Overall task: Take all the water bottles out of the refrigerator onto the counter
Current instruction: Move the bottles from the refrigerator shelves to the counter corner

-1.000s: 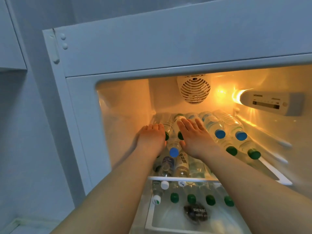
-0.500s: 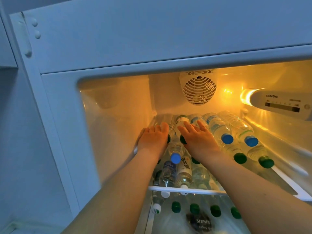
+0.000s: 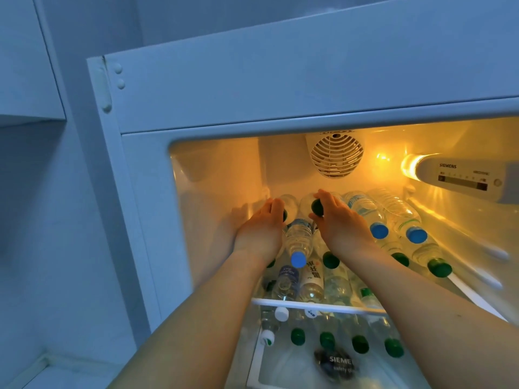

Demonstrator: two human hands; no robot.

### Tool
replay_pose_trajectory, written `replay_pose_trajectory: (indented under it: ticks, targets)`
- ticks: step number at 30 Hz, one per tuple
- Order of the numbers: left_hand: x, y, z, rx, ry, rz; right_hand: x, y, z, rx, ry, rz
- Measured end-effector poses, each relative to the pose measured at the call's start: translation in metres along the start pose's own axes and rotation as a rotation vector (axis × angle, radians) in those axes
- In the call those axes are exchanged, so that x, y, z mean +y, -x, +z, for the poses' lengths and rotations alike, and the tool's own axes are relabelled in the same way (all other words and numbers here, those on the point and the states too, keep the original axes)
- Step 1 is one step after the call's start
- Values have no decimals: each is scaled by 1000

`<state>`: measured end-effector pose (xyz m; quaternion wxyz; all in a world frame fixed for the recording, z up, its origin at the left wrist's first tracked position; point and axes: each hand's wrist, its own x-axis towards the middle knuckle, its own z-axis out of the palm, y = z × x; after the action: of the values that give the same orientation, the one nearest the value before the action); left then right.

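Below the fan grille (image 3: 337, 155), my left hand (image 3: 261, 228) and right hand (image 3: 341, 223) had curled from flat onto two green-capped bottles (image 3: 317, 207) stacked on the refrigerator shelf (image 3: 317, 306); lift-out could begin, none yet on the counter.

My left hand (image 3: 262, 230) has gone from lying flat on the stacked bottles to curling round the neck of a clear plastic, green-capped bottle (image 3: 289, 207) at the far left. My right hand (image 3: 338, 220) now grips the green cap (image 3: 317, 207) of the neighbouring clear bottle, thumb below it.
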<state>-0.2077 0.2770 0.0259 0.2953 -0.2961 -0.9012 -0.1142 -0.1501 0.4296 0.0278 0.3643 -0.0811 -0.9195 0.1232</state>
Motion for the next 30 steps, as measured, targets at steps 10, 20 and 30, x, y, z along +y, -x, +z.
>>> replay_pose_trajectory:
  ticks: [10, 20, 30]
  targets:
    - [21, 31, -65, 116, 413, -190, -28, 37, -51, 33, -151, 17]
    - [52, 95, -149, 211, 771, -314, -83, 92, -121, 108, -412, 122]
    - [22, 174, -228, 272, 878, -393, -149, 147, -163, 141, -721, 190]
